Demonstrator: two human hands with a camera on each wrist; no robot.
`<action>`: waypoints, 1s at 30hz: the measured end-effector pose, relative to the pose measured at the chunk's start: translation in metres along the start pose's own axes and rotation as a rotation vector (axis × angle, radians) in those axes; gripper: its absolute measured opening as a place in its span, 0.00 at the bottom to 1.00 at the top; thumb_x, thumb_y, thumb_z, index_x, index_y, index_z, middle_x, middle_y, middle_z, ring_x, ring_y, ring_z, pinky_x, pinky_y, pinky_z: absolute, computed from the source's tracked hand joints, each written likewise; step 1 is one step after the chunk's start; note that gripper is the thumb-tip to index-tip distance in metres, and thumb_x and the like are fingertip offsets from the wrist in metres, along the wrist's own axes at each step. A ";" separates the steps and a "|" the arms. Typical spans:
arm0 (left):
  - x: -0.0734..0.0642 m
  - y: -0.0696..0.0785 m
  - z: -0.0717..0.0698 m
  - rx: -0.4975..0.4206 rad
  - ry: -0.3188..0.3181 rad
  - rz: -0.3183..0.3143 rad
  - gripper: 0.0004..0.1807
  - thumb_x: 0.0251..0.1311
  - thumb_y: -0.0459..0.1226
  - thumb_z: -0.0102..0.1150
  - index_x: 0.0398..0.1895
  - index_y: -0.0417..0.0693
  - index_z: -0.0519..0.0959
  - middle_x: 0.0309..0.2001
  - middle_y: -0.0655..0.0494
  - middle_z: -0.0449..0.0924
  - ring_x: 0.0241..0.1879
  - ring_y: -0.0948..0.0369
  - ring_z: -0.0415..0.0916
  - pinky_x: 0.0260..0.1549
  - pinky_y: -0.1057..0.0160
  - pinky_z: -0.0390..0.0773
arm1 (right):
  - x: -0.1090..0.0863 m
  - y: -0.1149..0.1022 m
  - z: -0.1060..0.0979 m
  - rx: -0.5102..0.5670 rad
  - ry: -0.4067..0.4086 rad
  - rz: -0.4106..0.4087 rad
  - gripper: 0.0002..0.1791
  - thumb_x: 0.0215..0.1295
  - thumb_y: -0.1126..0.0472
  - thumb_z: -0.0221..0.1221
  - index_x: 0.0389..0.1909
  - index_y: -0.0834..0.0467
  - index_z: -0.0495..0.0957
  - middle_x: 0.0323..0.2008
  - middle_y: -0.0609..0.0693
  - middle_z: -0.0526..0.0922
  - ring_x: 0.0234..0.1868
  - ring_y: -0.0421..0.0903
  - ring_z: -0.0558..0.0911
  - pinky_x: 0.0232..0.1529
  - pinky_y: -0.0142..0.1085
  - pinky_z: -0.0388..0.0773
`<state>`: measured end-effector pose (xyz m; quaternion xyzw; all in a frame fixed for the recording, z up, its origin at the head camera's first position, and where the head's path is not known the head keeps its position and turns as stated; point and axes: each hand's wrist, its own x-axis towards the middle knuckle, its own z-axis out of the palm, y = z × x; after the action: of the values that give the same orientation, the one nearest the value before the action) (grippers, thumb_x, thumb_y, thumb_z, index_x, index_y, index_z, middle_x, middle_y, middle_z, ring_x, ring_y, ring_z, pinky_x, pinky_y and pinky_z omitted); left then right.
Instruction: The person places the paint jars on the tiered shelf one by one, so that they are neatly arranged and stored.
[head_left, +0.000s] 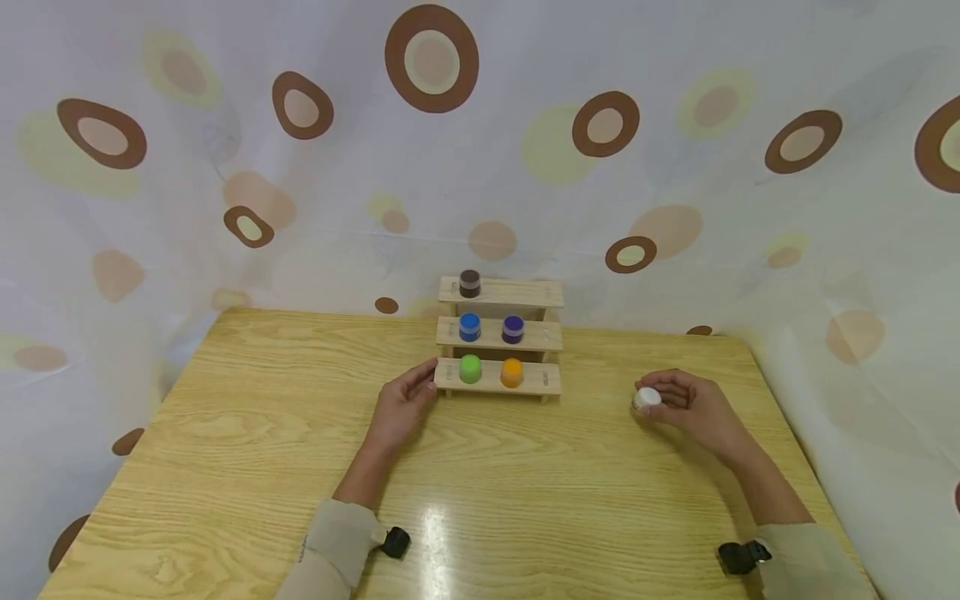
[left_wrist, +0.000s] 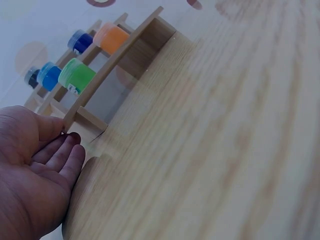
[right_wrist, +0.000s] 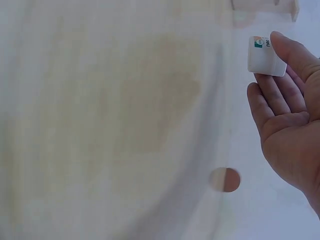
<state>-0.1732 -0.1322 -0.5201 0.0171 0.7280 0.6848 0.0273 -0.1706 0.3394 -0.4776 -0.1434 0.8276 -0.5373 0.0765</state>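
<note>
A small wooden three-tier stand (head_left: pixel 498 379) holds little paint jars. Its bottom shelf carries a green jar (head_left: pixel 470 369) and an orange jar (head_left: pixel 512 372). On the middle shelf are a blue jar (head_left: pixel 469 327) and a purple jar (head_left: pixel 513 330); a dark jar (head_left: pixel 469 284) sits at the top left. My left hand (head_left: pixel 401 407) pinches the left end of the bottom shelf between thumb and fingers, as the left wrist view (left_wrist: pixel 37 165) shows. Right of the stand, my right hand (head_left: pixel 693 410) holds a white jar (right_wrist: pixel 262 57) between thumb and fingertips, its label partly visible.
The wood-grain table (head_left: pixel 480 492) spreads under both hands. A white curtain with brown and green circles (head_left: pixel 337 192) hangs behind the stand and along both sides. Each forearm wears a small black device, one (head_left: pixel 396 542) at the left sleeve, the other (head_left: pixel 738 558) at the right.
</note>
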 end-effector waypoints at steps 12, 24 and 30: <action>0.001 -0.001 -0.001 -0.009 0.003 0.004 0.24 0.79 0.30 0.54 0.76 0.40 0.72 0.72 0.40 0.74 0.72 0.49 0.73 0.66 0.66 0.77 | 0.049 -0.050 0.006 -0.001 -0.019 -0.064 0.23 0.71 0.63 0.69 0.63 0.65 0.78 0.58 0.56 0.86 0.55 0.38 0.86 0.50 0.33 0.89; 0.000 -0.001 -0.001 -0.013 -0.008 0.008 0.25 0.79 0.30 0.54 0.76 0.41 0.72 0.73 0.42 0.74 0.72 0.50 0.73 0.66 0.66 0.77 | 0.087 -0.086 0.028 0.008 -0.027 -0.071 0.22 0.71 0.61 0.70 0.62 0.63 0.79 0.58 0.61 0.85 0.56 0.43 0.86 0.50 0.35 0.89; 0.001 -0.004 -0.002 -0.017 -0.014 0.007 0.25 0.79 0.31 0.54 0.76 0.41 0.71 0.73 0.42 0.74 0.72 0.50 0.73 0.65 0.66 0.77 | 0.108 -0.101 0.039 -0.022 -0.021 -0.076 0.22 0.70 0.60 0.71 0.61 0.62 0.80 0.57 0.61 0.85 0.56 0.46 0.86 0.51 0.33 0.88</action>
<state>-0.1744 -0.1347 -0.5237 0.0242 0.7219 0.6909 0.0299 -0.2466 0.2324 -0.3982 -0.1811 0.8264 -0.5293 0.0634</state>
